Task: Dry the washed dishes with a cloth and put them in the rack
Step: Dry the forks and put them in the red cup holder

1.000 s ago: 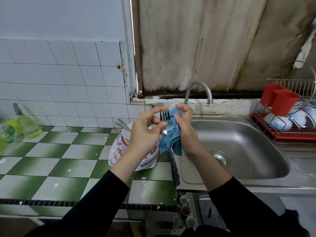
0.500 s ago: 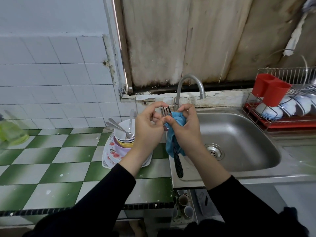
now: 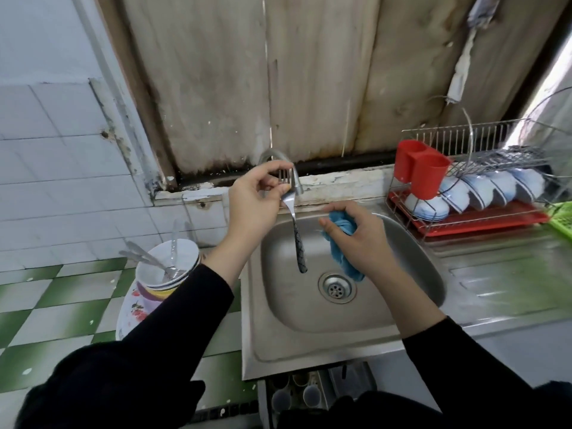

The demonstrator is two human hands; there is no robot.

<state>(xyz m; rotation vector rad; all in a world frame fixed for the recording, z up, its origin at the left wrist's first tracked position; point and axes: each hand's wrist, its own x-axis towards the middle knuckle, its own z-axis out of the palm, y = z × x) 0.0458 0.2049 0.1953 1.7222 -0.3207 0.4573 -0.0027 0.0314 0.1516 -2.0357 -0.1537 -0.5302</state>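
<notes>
Left hand [image 3: 252, 202] pinches fork [image 3: 298, 246] at the tine end, thumb and fingertips around the head. Fork hangs tines up, dark patterned handle pointing down into sink [image 3: 288, 305], above the basin and left of drain [image 3: 336, 287]. Fork head sits in front of tap [image 3: 297, 185] at the back edge of sink.

Right hand [image 3: 365, 243] is curled round blue cloth [image 3: 340, 224], bunched in the palm, thumb sticking out toward fork. Cloth tail hangs below the hand over sink, near drain. Cloth and fork are apart, with a clear gap between them. Both hands are over sink.

Left of sink: a stack of bowls [image 3: 168, 274] on a flowered plate on the green-white tile counter, with spoons [image 3: 145, 258] standing in the top bowl.

Right of sink: wire rack [image 3: 464, 139] on the steel drainboard with a red tray under it. A red cutlery cup [image 3: 425, 176] hangs on the rack side nearest sink. A row of white bowls [image 3: 479, 190] stands on edge in the lower tier of rack.

Black sleeves cover both forearms up to the wrists.
</notes>
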